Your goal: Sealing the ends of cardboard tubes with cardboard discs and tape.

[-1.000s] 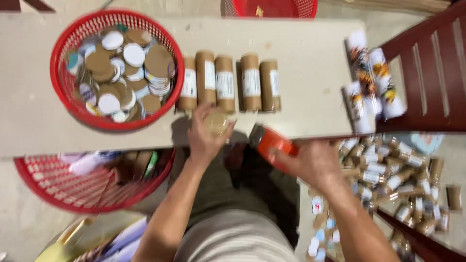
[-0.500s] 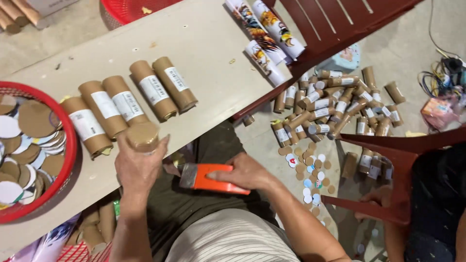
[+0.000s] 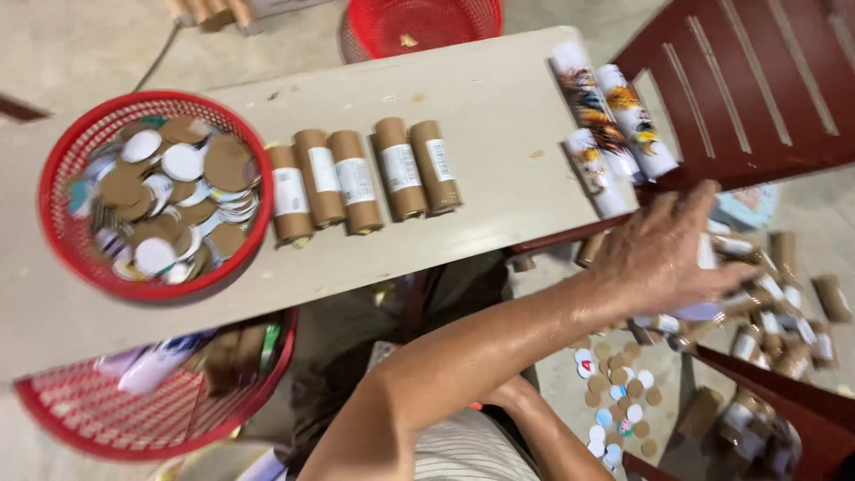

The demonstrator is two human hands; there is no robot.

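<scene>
My left hand point(image 3: 659, 258) reaches across my body to the right, fingers spread, holding nothing I can see. It hovers just past the table's right end, over a heap of small brown cardboard tubes point(image 3: 784, 294) on the floor. My right hand point(image 3: 508, 394) is tucked under the left forearm near my lap and is mostly hidden; a sliver of something orange shows beside it. Several brown labelled tubes point(image 3: 356, 178) lie side by side on the pale table point(image 3: 499, 89).
A red basket point(image 3: 67, 160) of round cardboard discs sits at the table's left. Printed tubes point(image 3: 614, 125) lie at its right end, against a dark red chair point(image 3: 757, 80). Loose discs point(image 3: 619, 392) litter the floor. Another red basket point(image 3: 107, 419) sits below the table, one more point(image 3: 419, 22) beyond it.
My left hand left the table edge, where it held a brown tube, and swung right over the floor heap. My right hand with the orange tool dropped out of clear sight.
</scene>
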